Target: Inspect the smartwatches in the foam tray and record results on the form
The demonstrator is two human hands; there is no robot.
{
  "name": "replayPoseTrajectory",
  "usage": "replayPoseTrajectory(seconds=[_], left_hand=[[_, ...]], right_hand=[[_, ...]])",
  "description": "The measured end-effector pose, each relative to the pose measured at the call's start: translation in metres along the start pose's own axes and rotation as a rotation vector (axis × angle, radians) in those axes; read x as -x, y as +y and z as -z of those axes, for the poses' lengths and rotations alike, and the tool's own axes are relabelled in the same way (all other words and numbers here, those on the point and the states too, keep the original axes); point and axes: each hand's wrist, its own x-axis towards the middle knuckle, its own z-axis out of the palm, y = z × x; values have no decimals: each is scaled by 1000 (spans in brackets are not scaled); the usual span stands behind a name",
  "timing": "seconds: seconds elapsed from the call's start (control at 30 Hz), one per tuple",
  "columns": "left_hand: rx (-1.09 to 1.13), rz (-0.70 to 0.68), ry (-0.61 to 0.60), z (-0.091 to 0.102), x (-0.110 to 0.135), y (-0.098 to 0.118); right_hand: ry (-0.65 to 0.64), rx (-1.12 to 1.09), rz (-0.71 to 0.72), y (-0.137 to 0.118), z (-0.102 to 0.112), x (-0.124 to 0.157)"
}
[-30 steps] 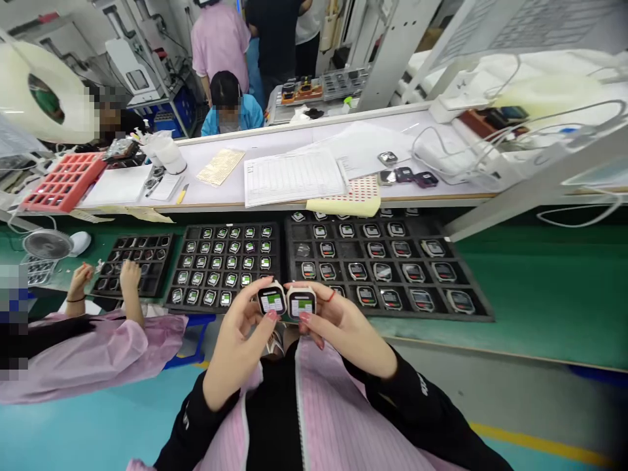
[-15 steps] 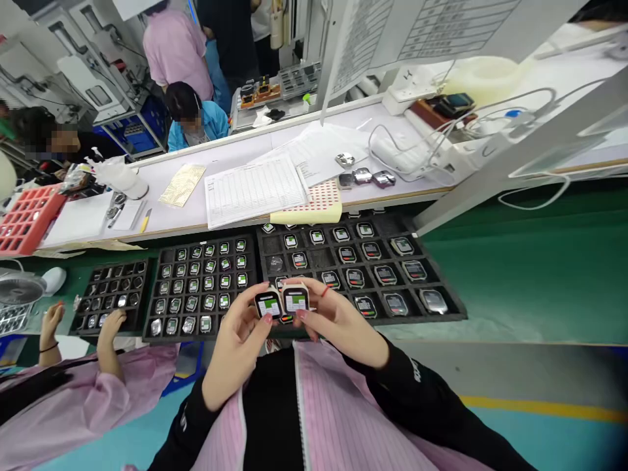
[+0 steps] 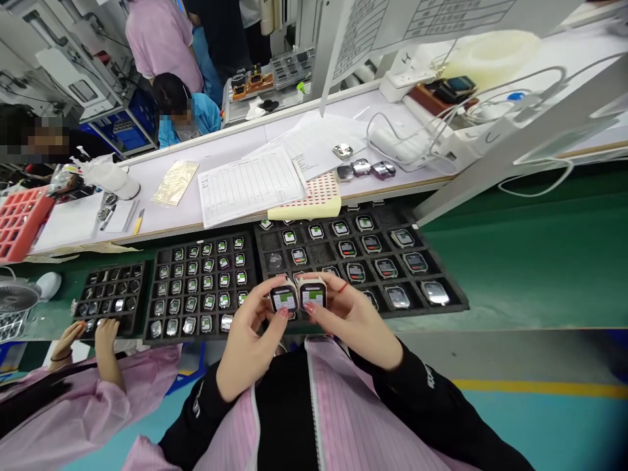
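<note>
My left hand point(image 3: 252, 337) is closed on a smartwatch case point(image 3: 283, 298), thumb at the lower edge of its lit screen. A second smartwatch case point(image 3: 313, 296) is gripped in my right hand point(image 3: 356, 324), with that thumb at its lower left corner. Both cases have pale frames, no straps, and green and white on their screens. They are held side by side, faces up. Behind them lies a black compartment tray point(image 3: 454, 302) of larger watch cases, partly covered by my hands. Left of it is another black tray point(image 3: 151, 297) filled with watch cases.
A co-worker's hands point(image 3: 106, 337) work at a smaller black tray point(image 3: 88, 278) on the left. Printed sheets point(image 3: 252, 186), a yellow dotted sheet point(image 3: 318, 203) and several shiny watch cases point(image 3: 360, 167) lie on the raised shelf. A white post point(image 3: 471, 157) slants down at right.
Both my hands, with the two watch cases, have shifted slightly right in view. The camera view has moved a little. The co-worker's left hand has come down to the smaller tray.
</note>
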Motion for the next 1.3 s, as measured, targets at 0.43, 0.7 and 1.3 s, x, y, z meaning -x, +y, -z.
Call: replayPoseTrajectory(seconds=[0.43, 0.7, 1.3], left_hand=[[-22, -15, -91, 13, 50, -19], [-140, 12, -51, 12, 50, -55], [-762, 12, 230, -5, -147, -144]], right_hand=[[74, 17, -18, 41, -16, 68], [148, -43, -104, 74, 6, 83], [-49, 1380, -51, 102, 124, -119]])
